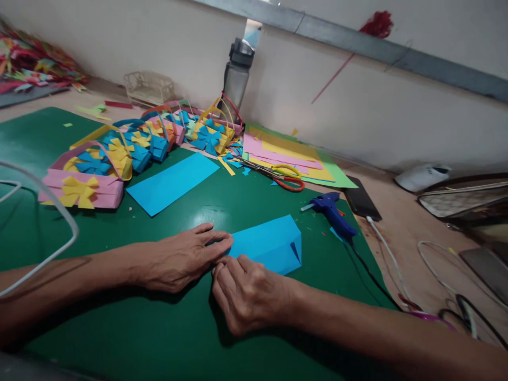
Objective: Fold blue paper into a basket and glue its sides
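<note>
A folded blue sheet of paper (pixel 265 241) lies on the green table mat (pixel 166 328), with a small dark slit showing near its right end. My left hand (pixel 178 259) reaches in from the left, fingers stretched out, their tips pressing on the paper's left end. Close beside it, my right hand (pixel 250 296) is closed, its bent fingers pinching the near left edge of the same paper. The exact fingertip contact is hidden under the knuckles. A second, flat blue sheet (pixel 172 182) lies beyond my left hand.
Small paper baskets with bows (pixel 85 190) stand at the back left. Scissors (pixel 283 177) rest by stacked coloured sheets (pixel 289 153). To the right are a blue glue gun (pixel 331 211), a phone (pixel 362 198) and cables. A bottle (pixel 237 79) stands against the wall.
</note>
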`<state>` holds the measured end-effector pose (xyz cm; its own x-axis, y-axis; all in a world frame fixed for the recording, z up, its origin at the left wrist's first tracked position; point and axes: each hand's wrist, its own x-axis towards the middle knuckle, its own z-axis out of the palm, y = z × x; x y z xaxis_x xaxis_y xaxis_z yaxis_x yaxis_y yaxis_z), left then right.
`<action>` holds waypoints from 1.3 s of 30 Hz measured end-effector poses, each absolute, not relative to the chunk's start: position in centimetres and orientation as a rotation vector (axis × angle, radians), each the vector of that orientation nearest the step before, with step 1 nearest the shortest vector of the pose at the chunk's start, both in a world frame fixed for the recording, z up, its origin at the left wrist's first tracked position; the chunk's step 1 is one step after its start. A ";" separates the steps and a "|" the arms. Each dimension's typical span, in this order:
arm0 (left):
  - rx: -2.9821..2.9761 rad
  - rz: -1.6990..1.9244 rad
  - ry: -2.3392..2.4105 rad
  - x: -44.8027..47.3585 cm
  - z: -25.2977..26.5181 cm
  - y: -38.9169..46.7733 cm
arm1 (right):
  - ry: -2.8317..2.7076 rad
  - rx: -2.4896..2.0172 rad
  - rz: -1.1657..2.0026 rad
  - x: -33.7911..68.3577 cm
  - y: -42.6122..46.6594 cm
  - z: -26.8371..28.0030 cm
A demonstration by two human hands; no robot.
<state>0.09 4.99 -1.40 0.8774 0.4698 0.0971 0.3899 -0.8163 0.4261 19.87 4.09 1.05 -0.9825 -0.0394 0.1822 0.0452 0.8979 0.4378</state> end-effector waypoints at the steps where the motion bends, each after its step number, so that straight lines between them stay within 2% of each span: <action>1: 2.642 0.278 0.637 0.2 -1.3 5.0 | -2.880 -0.006 -0.683 19.9 4.0 1.1; 18: 2.719 0.219 0.565 0.1 -1.4 4.6 | -2.972 -0.233 -0.683 25.9 1.0 2.3; 24: 2.772 0.206 0.548 0.1 -1.5 4.5 | -2.892 -0.390 -0.674 25.0 2.0 2.3; 34: 2.864 0.239 0.613 0.3 -1.2 4.3 | -2.962 -0.284 -0.693 22.1 4.6 1.5; 39: 3.002 0.360 0.632 0.7 -1.4 3.7 | -3.030 -0.434 -0.572 22.2 6.0 1.8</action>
<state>0.70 3.75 -1.44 0.8891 0.4038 0.2154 0.3915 -0.9148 0.0992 22.21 6.03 1.80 -0.9607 0.2664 0.0776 0.2764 0.8936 0.3536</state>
